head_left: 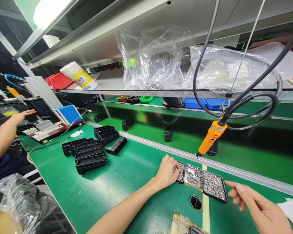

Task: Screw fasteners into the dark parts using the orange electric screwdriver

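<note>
My left hand (168,172) reaches over the leftmost small black tray (181,177) of metal parts. Its fingers are bent down into the parts, and whatever they pinch is hidden. In the middle tray (193,176) lie flat shiny pieces like washers. The right tray (214,186) is full of tiny metal parts. Just right of it, my right hand (258,204) is half closed, thumb against the index finger and the other fingers curled; I cannot make out what is in it. Behind the trays hangs an orange electric screwdriver (212,138), touched by neither hand.
Several black plastic housings (90,162) lie at left on the green bench. A round black disc (196,202) and a worn fixture (183,224) sit near the front. Clear bags (153,61) stand on the shelf. A co-worker's arm (5,133) shows at far left.
</note>
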Tool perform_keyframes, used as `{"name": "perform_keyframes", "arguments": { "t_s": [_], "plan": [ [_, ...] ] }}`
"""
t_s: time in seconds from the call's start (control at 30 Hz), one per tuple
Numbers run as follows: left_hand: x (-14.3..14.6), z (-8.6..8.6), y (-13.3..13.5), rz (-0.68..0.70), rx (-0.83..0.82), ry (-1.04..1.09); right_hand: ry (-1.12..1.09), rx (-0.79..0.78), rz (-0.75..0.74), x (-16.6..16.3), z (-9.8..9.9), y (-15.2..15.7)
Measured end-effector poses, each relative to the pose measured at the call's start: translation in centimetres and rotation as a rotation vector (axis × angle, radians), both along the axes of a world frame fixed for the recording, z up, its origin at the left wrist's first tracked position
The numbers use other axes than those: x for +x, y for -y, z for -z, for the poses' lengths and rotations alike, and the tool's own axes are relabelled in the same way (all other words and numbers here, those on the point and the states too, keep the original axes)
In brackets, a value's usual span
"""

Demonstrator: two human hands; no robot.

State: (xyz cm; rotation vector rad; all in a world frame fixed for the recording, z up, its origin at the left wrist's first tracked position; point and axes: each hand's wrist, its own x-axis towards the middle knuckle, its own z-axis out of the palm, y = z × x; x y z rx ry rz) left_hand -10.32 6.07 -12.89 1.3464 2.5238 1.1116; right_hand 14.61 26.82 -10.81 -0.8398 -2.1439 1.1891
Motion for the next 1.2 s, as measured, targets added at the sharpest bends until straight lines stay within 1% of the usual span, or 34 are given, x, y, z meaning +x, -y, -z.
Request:
{"name": "perform_keyframes", "arguments": {
  "t_s": [0.1,0.17,0.23,0.3,0.4,0.5,0.6,0.7,0.8,0.9,0.97,1.07,1.2],
  "plan": [
    [0.4,-0.9,0.3,-0.040,0.096,0.101,0.008,0.011,0.012,-4.3,-3.0,0.1],
    [0.7,-1.4,0.6,-0.089,0.158,0.203,-0.054,0.038,0.001,-7.3,-4.3,0.3],
    [1.3,-1.7,0.8,-0.129,0.209,0.326,-0.113,0.052,-0.022,-10.1,-5.2,0.5],
    [2.1,-1.8,1.1,-0.141,0.251,0.446,-0.146,0.043,-0.061,-12.3,-5.9,0.7],
    [3.8,-1.8,1.6,-0.126,0.306,0.582,-0.163,0.008,-0.094,-13.7,-6.5,1.4],
    [5.7,-1.8,2.4,-0.105,0.351,0.657,-0.182,-0.020,-0.060,-13.1,-6.7,2.3],
    [7.4,-2.1,3.3,-0.091,0.370,0.692,-0.227,-0.088,-0.083,-11.6,-7.1,3.4],
    [8.6,-2.4,3.6,-0.063,0.378,0.718,-0.364,-0.235,-0.166,-10.4,-8.1,4.9],
    [9.3,-2.7,3.6,-0.028,0.405,0.746,-0.506,-0.401,-0.228,-9.5,-9.4,6.6],
    [9.7,-2.8,3.4,-0.002,0.471,0.767,-0.639,-0.558,-0.221,-8.7,-10.7,8.1],
    [10.0,-2.9,3.4,0.023,0.512,0.783,-0.697,-0.631,-0.204,-8.3,-11.3,8.8],
    [10.3,-2.9,3.4,0.049,0.534,0.802,-0.686,-0.646,-0.218,-7.9,-11.6,9.6],
    [10.6,-2.9,3.6,0.060,0.566,0.797,-0.644,-0.638,-0.291,-7.7,-11.4,10.2]
  ]
}}
